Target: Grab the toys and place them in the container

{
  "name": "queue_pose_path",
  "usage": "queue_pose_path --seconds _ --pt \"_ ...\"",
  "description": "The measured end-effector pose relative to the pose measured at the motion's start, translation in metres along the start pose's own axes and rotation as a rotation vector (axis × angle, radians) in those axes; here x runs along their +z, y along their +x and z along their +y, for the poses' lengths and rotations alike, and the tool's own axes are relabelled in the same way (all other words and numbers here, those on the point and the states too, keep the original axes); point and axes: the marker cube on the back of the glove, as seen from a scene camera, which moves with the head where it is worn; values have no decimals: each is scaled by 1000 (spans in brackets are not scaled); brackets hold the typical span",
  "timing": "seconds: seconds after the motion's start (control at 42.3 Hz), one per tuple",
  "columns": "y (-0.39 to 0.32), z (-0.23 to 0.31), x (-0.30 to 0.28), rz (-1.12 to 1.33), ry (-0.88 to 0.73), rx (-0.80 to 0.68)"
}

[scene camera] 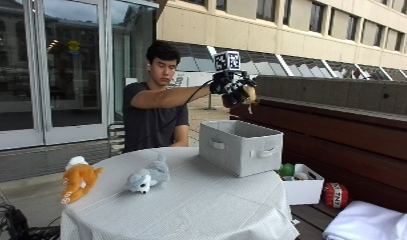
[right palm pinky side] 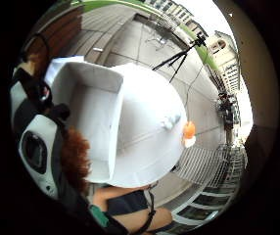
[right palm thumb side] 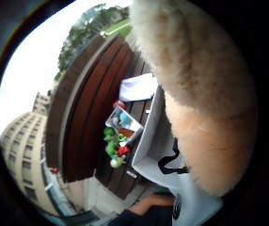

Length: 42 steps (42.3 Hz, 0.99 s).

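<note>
The right hand, upper centre of frame, grips a tan plush high above the bin. An orange toy and grey toy wait lower left on the table.

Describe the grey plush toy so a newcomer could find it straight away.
Start at the round table with the white cloth, where a grey fabric container stands on the far side. The grey plush toy lies nearer the front, left of the container. Its only neighbour on the cloth, the orange plush toy at the left edge, differs in colour.
</note>
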Motion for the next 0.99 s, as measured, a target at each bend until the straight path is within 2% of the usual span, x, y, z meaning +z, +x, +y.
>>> queue_pose_path --seconds 0.094,0.354,0.709,0.992 --pt "5 -7 11 -57 -80 -99" --pt "47 2 -5 18 -38 -94" --pt "207 12 -13 101 -13 116" --pt "353 27 53 89 -111 248"
